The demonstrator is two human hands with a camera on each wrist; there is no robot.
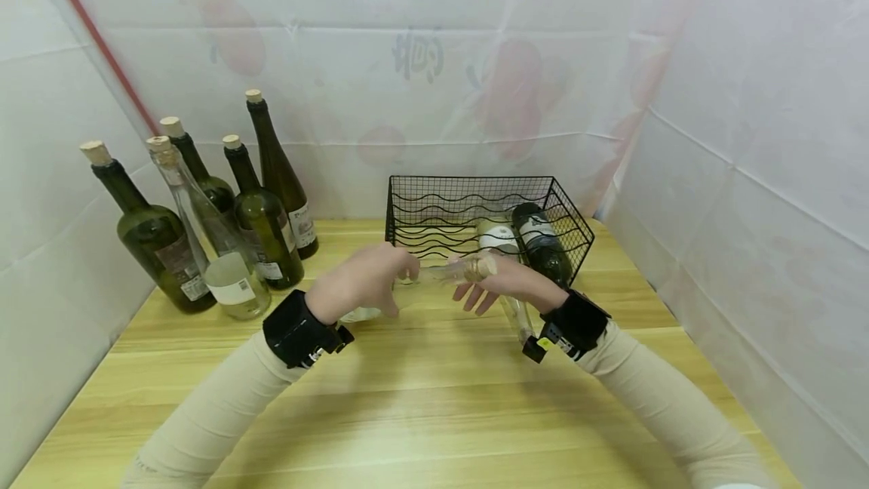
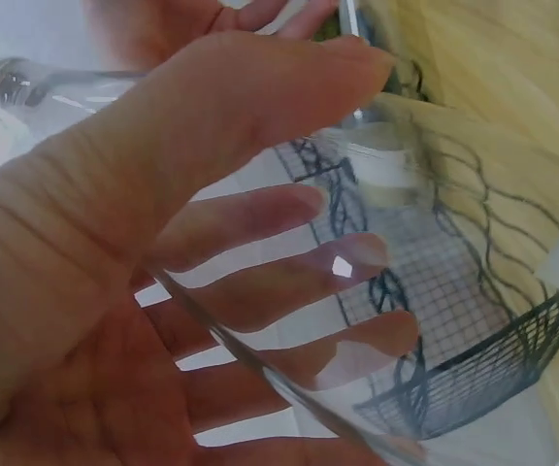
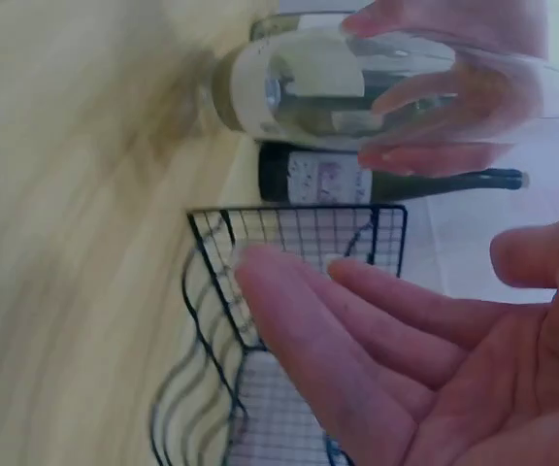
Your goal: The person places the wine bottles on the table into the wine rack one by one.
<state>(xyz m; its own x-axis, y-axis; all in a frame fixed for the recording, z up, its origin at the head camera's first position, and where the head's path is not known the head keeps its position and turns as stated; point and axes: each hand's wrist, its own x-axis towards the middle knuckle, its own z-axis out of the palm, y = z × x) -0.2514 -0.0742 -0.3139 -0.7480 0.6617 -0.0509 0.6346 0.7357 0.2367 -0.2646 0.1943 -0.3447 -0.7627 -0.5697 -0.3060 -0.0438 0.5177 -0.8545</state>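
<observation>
My left hand grips a clear glass bottle with a pale label, its thumb on one side and fingers on the other. The bottle lies roughly sideways, its base toward the left and its neck pointing toward my right hand. My right hand is close to the neck, fingers extended and apart, as the right wrist view shows. Whether it touches the glass, I cannot tell. Just beyond both hands stands a black wire rack with wavy rungs, holding a clear bottle and a dark bottle, both lying down.
Several corked bottles stand upright at the left of the wooden table, among them a tall dark one and a clear one. White sheeting rises behind the table and along both sides.
</observation>
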